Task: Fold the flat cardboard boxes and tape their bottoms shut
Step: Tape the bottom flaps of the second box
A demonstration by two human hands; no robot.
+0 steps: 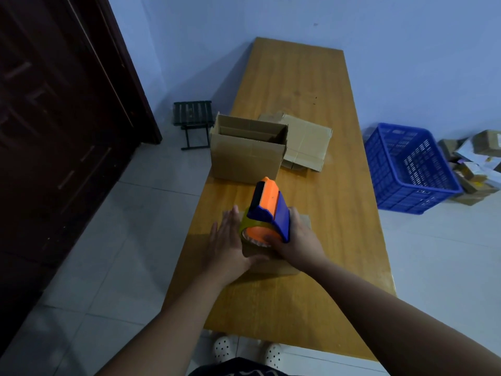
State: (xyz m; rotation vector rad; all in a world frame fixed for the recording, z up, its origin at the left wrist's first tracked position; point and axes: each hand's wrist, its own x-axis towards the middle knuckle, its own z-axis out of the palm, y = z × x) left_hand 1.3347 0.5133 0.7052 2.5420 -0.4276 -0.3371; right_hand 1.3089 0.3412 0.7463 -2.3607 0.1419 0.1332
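The box being taped [273, 267] lies on the table [298, 77] directly ahead of the person, near the front edge, with its closed flaps facing up. The left hand [230, 240] rests flat on the box top at the 9 o'clock side, fingers straight and released, pressing the flaps down. The right hand [298, 240] is at the 3 o'clock side, grasping the orange and blue tape dispenser [267, 213], whose roll end sits against the box top; the blade end points toward 12 o'clock. The step in hand appears to be laying tape along the bottom seam. Handling note: the corrugated board is light and stiff across its panels but hinges freely at the creases, so the flaps are likely to spring up unless held flat beside the seam. Keep the flat palm close to the tape line, not on it. The empty box may slide on the smooth table under the pull of the tape, so downward pressure is advised. At 12 o'clock stands a finished open box [244, 156]; just beyond it, toward 1 o'clock, lies flat cardboard [306, 142] awaiting folding. Take each flat by opposite edges when opening it out.
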